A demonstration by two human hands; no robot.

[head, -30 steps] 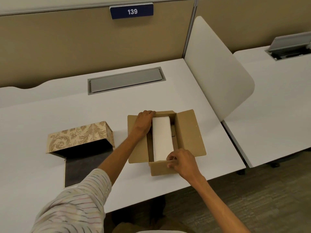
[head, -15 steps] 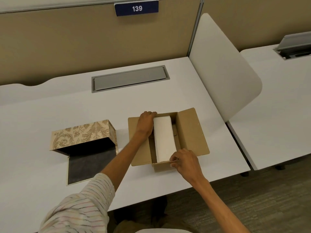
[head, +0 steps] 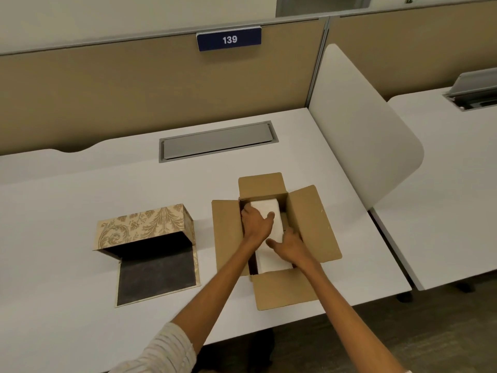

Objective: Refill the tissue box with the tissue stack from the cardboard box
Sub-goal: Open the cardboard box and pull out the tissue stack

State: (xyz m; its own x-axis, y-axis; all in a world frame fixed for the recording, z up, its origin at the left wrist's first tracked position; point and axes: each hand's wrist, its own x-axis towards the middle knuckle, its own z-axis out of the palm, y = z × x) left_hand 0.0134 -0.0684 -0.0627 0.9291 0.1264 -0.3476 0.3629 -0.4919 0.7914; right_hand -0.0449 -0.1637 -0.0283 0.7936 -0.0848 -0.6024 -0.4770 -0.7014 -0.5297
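Note:
A brown cardboard box [head: 309,219] stands on the white desk with all its flaps folded out. Inside lies a white tissue stack [head: 270,261]. My left hand [head: 255,223] reaches into the box and wraps over the stack's far left side. My right hand [head: 289,244] grips the stack's right side, fingers down between stack and box wall. The stack still sits within the box. To the left, the gold-patterned tissue box [head: 145,227] lies open, its dark interior and dark flap facing me.
A grey cable hatch [head: 217,141] is set into the desk [head: 67,197] behind the boxes. A white rounded divider panel [head: 360,130] rises at the desk's right edge, with a second desk beyond. The front edge runs close to the cardboard box.
Both hands left the box flaps and went inside onto the tissue stack. The near and far flaps now lie folded outward. The camera has tilted upward.

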